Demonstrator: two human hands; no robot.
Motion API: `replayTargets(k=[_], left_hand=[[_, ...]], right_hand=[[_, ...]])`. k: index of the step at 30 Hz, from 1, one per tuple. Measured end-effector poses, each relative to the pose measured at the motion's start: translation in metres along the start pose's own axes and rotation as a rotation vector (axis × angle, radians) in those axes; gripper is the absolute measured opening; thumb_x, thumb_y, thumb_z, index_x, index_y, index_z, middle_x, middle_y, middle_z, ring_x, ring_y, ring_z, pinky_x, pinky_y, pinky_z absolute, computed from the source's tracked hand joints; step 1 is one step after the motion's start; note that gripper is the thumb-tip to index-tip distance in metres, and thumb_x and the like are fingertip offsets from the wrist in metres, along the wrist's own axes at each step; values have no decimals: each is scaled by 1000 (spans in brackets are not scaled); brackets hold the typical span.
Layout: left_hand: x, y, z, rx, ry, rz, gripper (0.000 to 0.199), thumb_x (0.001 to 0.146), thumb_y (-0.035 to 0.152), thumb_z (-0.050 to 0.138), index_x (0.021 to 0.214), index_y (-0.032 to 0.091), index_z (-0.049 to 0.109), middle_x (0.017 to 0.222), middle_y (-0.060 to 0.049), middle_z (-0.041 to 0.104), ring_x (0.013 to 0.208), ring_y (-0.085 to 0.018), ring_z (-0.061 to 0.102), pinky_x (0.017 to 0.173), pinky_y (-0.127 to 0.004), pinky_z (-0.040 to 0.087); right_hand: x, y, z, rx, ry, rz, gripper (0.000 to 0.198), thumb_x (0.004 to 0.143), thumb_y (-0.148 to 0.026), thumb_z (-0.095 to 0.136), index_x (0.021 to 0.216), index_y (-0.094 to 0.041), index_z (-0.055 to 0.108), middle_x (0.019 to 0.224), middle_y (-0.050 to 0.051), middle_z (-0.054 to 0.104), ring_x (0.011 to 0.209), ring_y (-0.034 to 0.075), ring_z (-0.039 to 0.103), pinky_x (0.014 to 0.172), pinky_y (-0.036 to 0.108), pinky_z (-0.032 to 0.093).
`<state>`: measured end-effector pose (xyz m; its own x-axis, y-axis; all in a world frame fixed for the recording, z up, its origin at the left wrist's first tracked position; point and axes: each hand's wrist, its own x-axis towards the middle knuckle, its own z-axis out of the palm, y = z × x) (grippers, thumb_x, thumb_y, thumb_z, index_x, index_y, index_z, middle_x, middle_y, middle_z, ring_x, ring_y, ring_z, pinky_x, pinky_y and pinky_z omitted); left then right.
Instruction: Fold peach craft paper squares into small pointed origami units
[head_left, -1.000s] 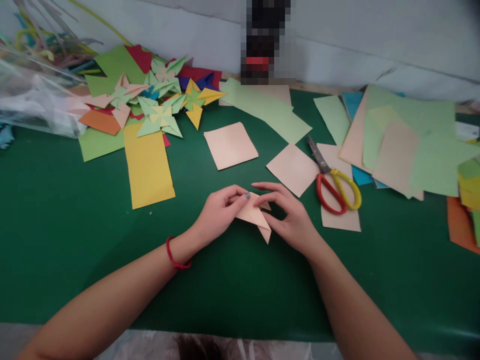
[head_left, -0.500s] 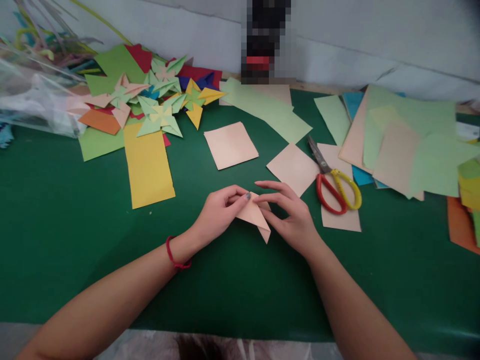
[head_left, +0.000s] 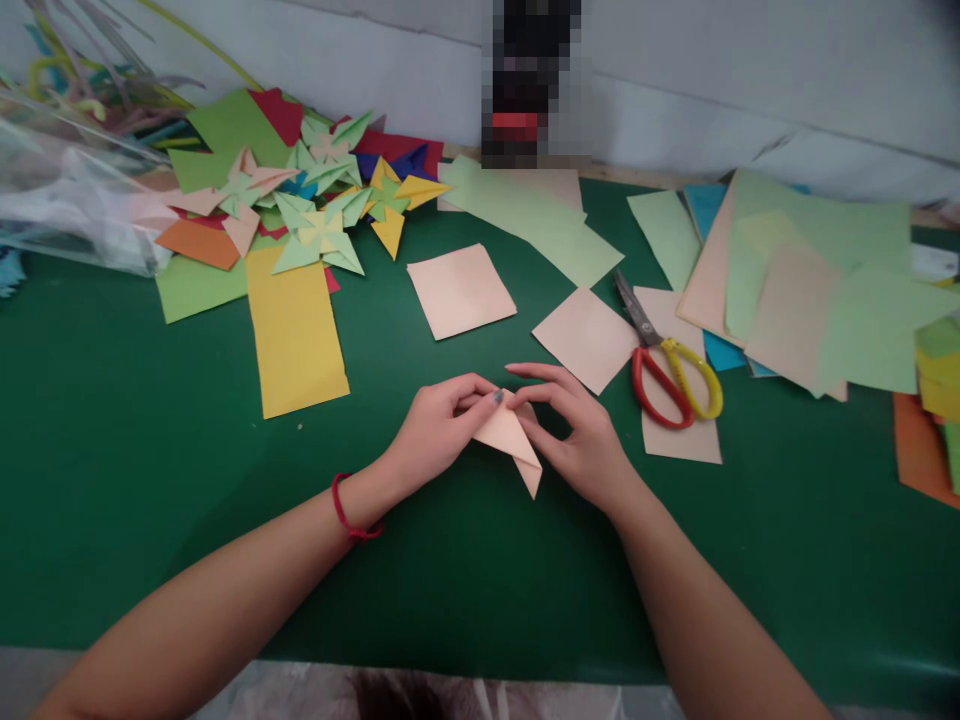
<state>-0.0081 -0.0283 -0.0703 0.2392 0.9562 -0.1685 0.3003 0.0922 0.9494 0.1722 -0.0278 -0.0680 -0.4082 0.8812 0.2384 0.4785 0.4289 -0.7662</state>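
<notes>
Between my two hands is a folded piece of pale pink paper [head_left: 508,437], its pointed flap hanging down toward me. My left hand [head_left: 442,425] pinches its left side, the thumb lying on top and the fingers behind. On the other side my right hand [head_left: 576,430] grips the upper right edge between thumb and fingertips, with the index finger stretched out above. Part of the paper is hidden behind the fingers. Beyond the hands lie a small stack of pink paper squares [head_left: 462,291] and another pink square [head_left: 585,340].
Scissors [head_left: 664,350] with red and yellow handles rest on a pink sheet at right. Pale green and pink sheets [head_left: 862,320] are piled behind them. Folded paper stars [head_left: 322,235] and a yellow sheet [head_left: 298,340] lie at left on the green table [head_left: 225,600].
The folded paper has tilted slightly, its hanging point now a little lower. My right hand's fingers have shifted slightly left along its top. The surrounding papers and scissors stay put.
</notes>
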Motion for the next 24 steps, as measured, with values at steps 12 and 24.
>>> replayTargets(k=[12,24], left_hand=[[0,1,1,-9,49,-14,21,85,35,50,84,18,64,71,1,61,61,-11,51,53,-20,36],[1,0,0,-114,123,-47,20,83,35,53,81,17,62,68,1,59,58,-10,49,51,-20,35]], right_hand=[[0,2,0,-10,-7,-13,12,81,-11,54,80,-21,60,120,6,55,113,19,52,93,38,45],[-1,5,-5,-23,15,-63,17,81,-17,58,88,-27,69,120,5,57,113,22,52,85,39,52]])
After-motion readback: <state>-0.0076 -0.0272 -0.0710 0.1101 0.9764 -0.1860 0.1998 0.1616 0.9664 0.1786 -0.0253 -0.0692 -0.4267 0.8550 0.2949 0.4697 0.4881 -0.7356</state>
